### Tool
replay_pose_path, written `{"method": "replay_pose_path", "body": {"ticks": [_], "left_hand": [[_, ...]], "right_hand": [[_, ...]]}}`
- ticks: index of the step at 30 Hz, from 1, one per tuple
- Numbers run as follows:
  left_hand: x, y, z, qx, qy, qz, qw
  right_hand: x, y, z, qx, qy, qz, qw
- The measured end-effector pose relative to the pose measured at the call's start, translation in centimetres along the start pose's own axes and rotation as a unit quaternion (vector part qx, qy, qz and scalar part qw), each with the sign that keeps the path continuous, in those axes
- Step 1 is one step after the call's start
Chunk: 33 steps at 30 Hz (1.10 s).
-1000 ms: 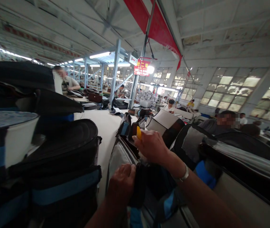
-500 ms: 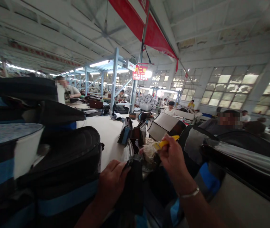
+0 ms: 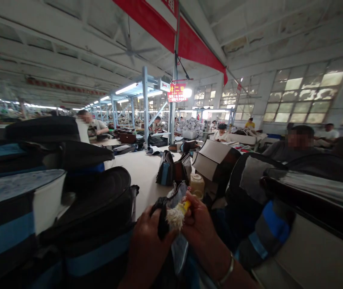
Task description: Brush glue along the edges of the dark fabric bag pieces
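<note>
My right hand (image 3: 199,224) is closed around the yellow handle of a brush (image 3: 176,216). The frayed, whitish bristles point left and lie against or just over a dark fabric piece (image 3: 162,220). That piece is gripped in my left hand (image 3: 147,241), fingers bent over its upper edge; a grey inner face (image 3: 180,251) shows between my hands. Just beyond them stands a yellowish plastic container (image 3: 197,185). Small dark pouches with blue and brown panels (image 3: 166,170) sit behind it on the white table (image 3: 138,172).
Black bag bodies with blue stripes (image 3: 5,218) are stacked high on my left. More bags (image 3: 268,228) and a white-lined piece (image 3: 212,158) crowd my right. A co-worker (image 3: 299,140) sits beyond them; another person (image 3: 91,124) is at the far left of the table.
The brush has moved from above the container down and left to the fabric piece, its bristles now between my hands. My left hand has turned the piece, exposing its grey inside.
</note>
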<state>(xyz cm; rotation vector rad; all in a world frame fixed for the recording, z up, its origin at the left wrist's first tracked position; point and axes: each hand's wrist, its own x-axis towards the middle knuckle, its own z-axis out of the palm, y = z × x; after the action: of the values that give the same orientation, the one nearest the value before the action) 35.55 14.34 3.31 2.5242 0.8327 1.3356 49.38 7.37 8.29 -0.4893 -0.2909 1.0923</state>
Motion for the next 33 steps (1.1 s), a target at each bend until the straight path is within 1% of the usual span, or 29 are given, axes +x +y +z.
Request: {"method": "replay_pose_path", "body": {"ticks": [2, 3, 4, 5, 6, 7, 8, 9, 11, 12, 13, 14, 15, 16, 17, 18, 19, 20, 21, 23, 24, 25, 26, 27, 28, 29, 30, 31, 33], "left_hand": [[0.5, 0.2, -0.2, -0.045, -0.029, -0.029, 0.998], [0.9, 0.2, -0.4, -0.085, -0.048, -0.042, 0.994], [1.3, 0.2, -0.6, -0.126, -0.066, -0.056, 0.988], [1.7, 0.2, -0.8, -0.161, -0.080, -0.070, 0.981], [2.1, 0.2, -1.1, -0.188, -0.089, -0.081, 0.975], [2.5, 0.2, -1.2, -0.207, -0.097, -0.090, 0.969], [2.7, 0.3, -1.4, -0.219, -0.105, -0.095, 0.965], [2.9, 0.4, -1.5, -0.227, -0.113, -0.097, 0.962], [3.1, 0.6, -1.5, -0.236, -0.127, -0.097, 0.958], [3.2, 0.8, -1.4, -0.240, -0.133, -0.096, 0.957], [3.2, 0.9, -1.4, -0.245, -0.136, -0.096, 0.955], [3.3, 1.0, -1.3, -0.249, -0.137, -0.096, 0.954], [3.3, 1.1, -1.3, -0.251, -0.139, -0.097, 0.953], [3.4, 1.1, -1.3, -0.253, -0.141, -0.098, 0.952], [3.5, 1.1, -1.3, -0.253, -0.144, -0.101, 0.951], [3.6, 1.0, -1.3, -0.253, -0.145, -0.104, 0.951], [3.7, 0.9, -1.4, -0.253, -0.148, -0.106, 0.950], [3.8, 0.7, -1.4, -0.253, -0.150, -0.108, 0.950], [4.0, 0.6, -1.5, -0.252, -0.150, -0.110, 0.950], [4.2, 0.1, -1.5, -0.243, -0.146, -0.114, 0.952], [4.3, 0.0, -1.4, -0.233, -0.142, -0.117, 0.955], [4.3, -0.2, -1.3, -0.218, -0.135, -0.120, 0.959], [4.3, -0.2, -1.1, -0.196, -0.125, -0.127, 0.964], [4.3, -0.2, -0.9, -0.166, -0.113, -0.138, 0.970], [4.3, 0.0, -0.7, -0.131, -0.098, -0.158, 0.974], [4.2, 0.2, -0.5, -0.095, -0.084, -0.182, 0.975], [4.1, 0.5, -0.2, -0.067, -0.072, -0.207, 0.974], [4.0, 0.7, 0.0, -0.049, -0.065, -0.226, 0.971], [4.0, 1.2, 0.5, -0.043, -0.065, -0.240, 0.968]], "right_hand": [[0.1, -0.9, 0.7, -0.007, 0.017, -0.020, 1.000], [0.2, -1.7, 1.0, -0.014, 0.039, -0.050, 0.998], [0.2, -2.6, 1.4, -0.034, 0.064, -0.101, 0.992], [0.4, -3.5, 1.7, -0.062, 0.090, -0.166, 0.980], [0.5, -4.3, 2.1, -0.095, 0.109, -0.237, 0.961], [0.7, -4.9, 2.3, -0.134, 0.115, -0.301, 0.937], [0.9, -5.4, 2.5, -0.178, 0.104, -0.350, 0.914], [1.2, -5.6, 2.7, -0.227, 0.082, -0.379, 0.893], [1.9, -5.4, 3.0, -0.347, 0.016, -0.389, 0.853], [2.2, -5.1, 3.1, -0.418, -0.019, -0.389, 0.821], [2.5, -4.9, 3.2, -0.489, -0.047, -0.397, 0.776], [2.8, -4.7, 3.3, -0.550, -0.064, -0.416, 0.721], [3.0, -4.6, 3.4, -0.595, -0.069, -0.444, 0.667], [3.0, -4.7, 3.5, -0.617, -0.063, -0.475, 0.625], [3.0, -4.8, 3.6, -0.618, -0.048, -0.501, 0.604], [3.0, -4.9, 3.6, -0.607, -0.035, -0.518, 0.602], [2.9, -4.9, 3.5, -0.596, -0.033, -0.520, 0.610], [2.9, -4.9, 3.4, -0.593, -0.045, -0.517, 0.616], [2.9, -4.8, 3.2, -0.596, -0.067, -0.513, 0.614], [3.0, -4.5, 2.8, -0.612, -0.113, -0.522, 0.583], [3.0, -4.4, 2.7, -0.617, -0.118, -0.527, 0.573], [2.9, -4.3, 2.7, -0.612, -0.103, -0.530, 0.578], [2.8, -4.4, 2.7, -0.597, -0.073, -0.525, 0.602], [2.4, -4.6, 2.9, -0.572, -0.035, -0.514, 0.638], [1.9, -4.9, 3.1, -0.535, 0.001, -0.499, 0.682], [1.2, -5.3, 3.2, -0.486, 0.032, -0.487, 0.725], [0.4, -5.8, 3.4, -0.429, 0.058, -0.483, 0.761], [-0.5, -6.3, 3.4, -0.371, 0.078, -0.486, 0.788], [-2.4, -7.2, 3.2, -0.276, 0.111, -0.487, 0.821]]}}
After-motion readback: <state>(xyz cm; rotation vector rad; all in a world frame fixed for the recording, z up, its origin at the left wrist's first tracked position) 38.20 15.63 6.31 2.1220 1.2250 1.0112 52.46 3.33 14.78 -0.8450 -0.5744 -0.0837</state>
